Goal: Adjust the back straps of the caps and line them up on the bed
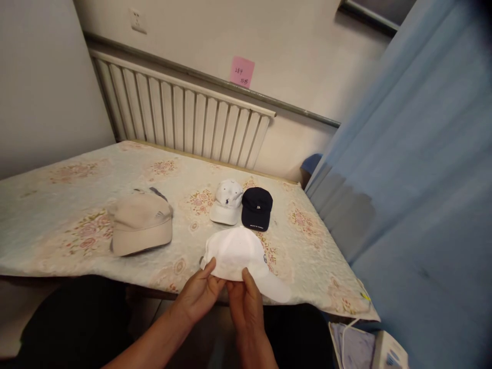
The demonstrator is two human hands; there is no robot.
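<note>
A white baseball cap (236,253) is held up at the near edge of the bed, its brim pointing right. My left hand (202,289) grips the lower rim near the back strap, thumb on the outside. My right hand (246,297) pinches the same rim closer to the brim, with its fingers tucked underneath. Just beyond lie a smaller white cap (226,200) with a dark emblem and a black cap (257,209) with white lettering on its brim, side by side. Off to the left sits a beige cap (142,223), brim toward me.
The caps rest on a floral bedcover (303,246). Behind the bed are a white radiator (184,115) and a wall with a pink note (242,72). A blue curtain (418,179) hangs along the right. A white box (390,351) and a cable are at the lower right.
</note>
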